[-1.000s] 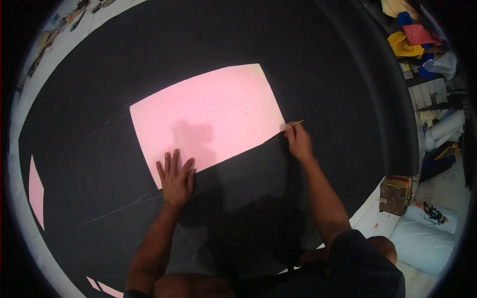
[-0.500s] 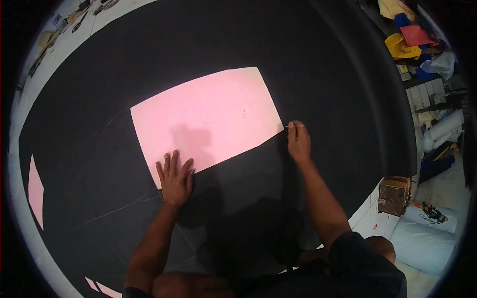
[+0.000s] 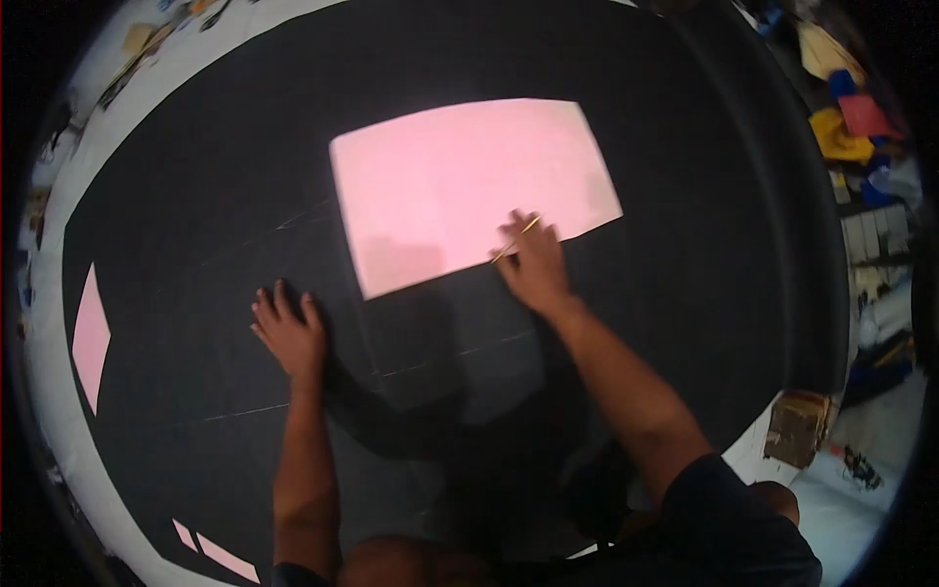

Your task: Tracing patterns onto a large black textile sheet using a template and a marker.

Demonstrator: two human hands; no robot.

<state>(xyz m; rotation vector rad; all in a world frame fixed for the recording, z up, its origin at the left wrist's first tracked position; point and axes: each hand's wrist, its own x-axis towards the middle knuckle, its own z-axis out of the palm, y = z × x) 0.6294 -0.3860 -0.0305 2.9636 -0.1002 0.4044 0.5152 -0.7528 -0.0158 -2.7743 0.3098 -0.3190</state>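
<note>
A large pink paper pattern (image 3: 460, 176) with a curved far edge lies flat on a wide black sheet of material (image 3: 675, 323). My right hand (image 3: 536, 269) is over the pattern's near edge, its fingers closed around a thin yellowish pen-like stick (image 3: 529, 224). To the left, my left hand (image 3: 293, 333) rests open on the black sheet, fingers spread, apart from the pattern. Thin pale lines (image 3: 450, 354) run across the sheet between my arms and on toward the left.
A pink pointed piece (image 3: 92, 338) lies at the far left, and narrow pink strips (image 3: 225, 558) at the lower left. The black material forms a thick roll (image 3: 773, 176) along the right. Beyond it are a worn box (image 3: 797, 428) and coloured scraps (image 3: 841, 135).
My left hand has come off the pattern and moved left. My right hand has moved from its right corner to the near edge. The pattern has slid away from me, exposing pale lines.
</note>
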